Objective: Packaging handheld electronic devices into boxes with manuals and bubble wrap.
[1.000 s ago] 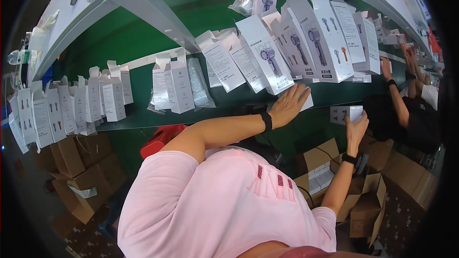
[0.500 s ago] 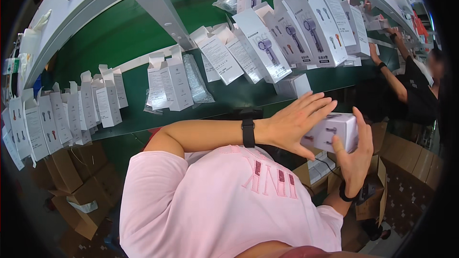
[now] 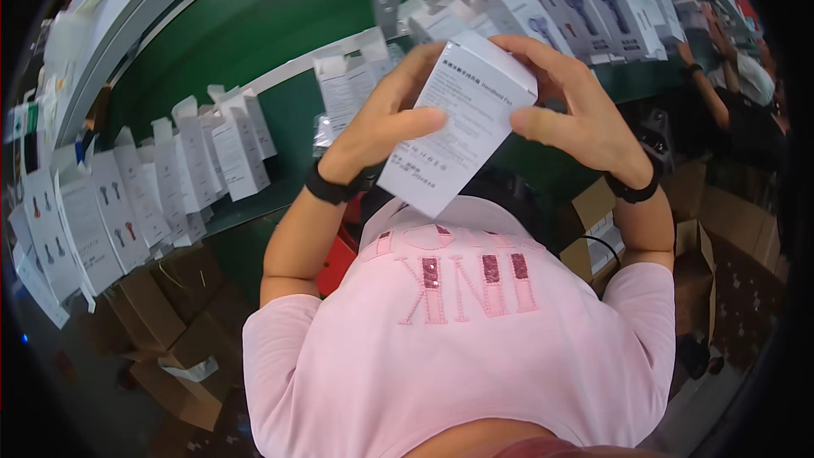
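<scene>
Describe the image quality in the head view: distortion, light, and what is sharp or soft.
Head view: strong fisheye, so the green table edge bows and a black rim rings the picture; light is even and bright, with no harsh glare; the white box between the left hand and right hand is sharp, while the rows of cartons near the rim look softer.

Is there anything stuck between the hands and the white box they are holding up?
No, nothing visible is in between. The left hand and the right hand both grip the white box directly with bare fingers, one on each side, above the pink shirt.
</scene>
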### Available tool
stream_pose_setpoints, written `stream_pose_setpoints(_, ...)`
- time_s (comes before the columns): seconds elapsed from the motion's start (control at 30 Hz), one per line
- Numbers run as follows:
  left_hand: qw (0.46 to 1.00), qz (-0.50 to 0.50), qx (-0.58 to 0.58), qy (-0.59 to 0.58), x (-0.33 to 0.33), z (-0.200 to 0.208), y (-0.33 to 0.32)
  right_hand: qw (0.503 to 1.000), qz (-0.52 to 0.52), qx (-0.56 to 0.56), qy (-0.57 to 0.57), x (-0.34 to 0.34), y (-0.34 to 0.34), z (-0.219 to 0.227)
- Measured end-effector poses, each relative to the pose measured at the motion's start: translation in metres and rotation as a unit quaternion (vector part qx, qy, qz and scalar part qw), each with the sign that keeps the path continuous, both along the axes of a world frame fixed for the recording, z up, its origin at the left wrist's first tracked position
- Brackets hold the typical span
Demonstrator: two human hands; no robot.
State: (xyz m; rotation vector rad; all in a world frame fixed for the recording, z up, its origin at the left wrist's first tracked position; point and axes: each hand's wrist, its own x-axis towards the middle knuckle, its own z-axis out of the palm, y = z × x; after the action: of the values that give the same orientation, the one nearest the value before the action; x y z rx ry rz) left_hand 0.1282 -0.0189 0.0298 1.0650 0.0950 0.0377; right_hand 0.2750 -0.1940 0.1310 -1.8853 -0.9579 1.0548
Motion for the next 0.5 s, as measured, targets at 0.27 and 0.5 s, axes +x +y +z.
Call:
stream_pose_setpoints(0.27,0.804,0.395,0.445,-0.013,-0.058,0.002,-0.008,0.983,0.003,0.092,-0.159,-0.080,0.054,-0.041)
stream_pose_setpoints(0.5,0.738,0.327,0.585,-0.072,-0.091,-0.007,0.012,0.997,0.061,-0.020,-0.042,-0.076,0.073,-0.034)
